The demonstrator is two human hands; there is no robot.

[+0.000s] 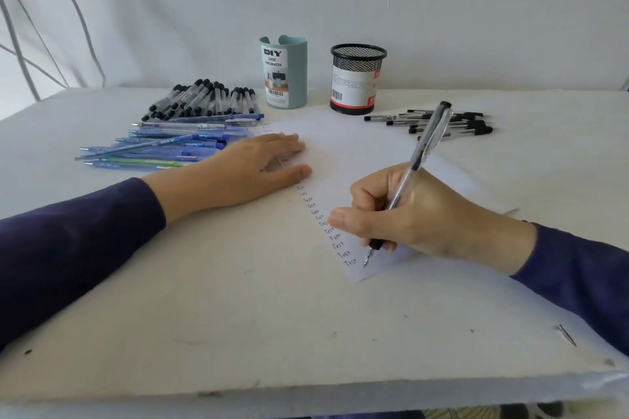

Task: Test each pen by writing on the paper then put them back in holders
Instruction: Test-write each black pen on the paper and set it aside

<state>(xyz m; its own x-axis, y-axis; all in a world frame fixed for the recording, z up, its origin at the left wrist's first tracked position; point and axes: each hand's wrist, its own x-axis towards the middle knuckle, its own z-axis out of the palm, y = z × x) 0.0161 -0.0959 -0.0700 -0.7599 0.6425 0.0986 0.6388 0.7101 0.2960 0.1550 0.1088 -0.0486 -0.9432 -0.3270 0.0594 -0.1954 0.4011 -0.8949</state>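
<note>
The paper (357, 153) lies on the table (204, 316), the left holder (285, 73) and right holder (355, 82) side by side behind it. A heap of pens (204, 100) lies left of the holders, loose pens (160, 146) before that heap, a pen cluster (473, 122) right of the paper.

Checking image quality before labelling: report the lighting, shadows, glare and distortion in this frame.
Head view: soft, even light, only faint shadows beneath the left hand and right hand; a bright sheen along the pen; wide-angle distortion curves the edges of the table; the far black pens look slightly soft.
</note>
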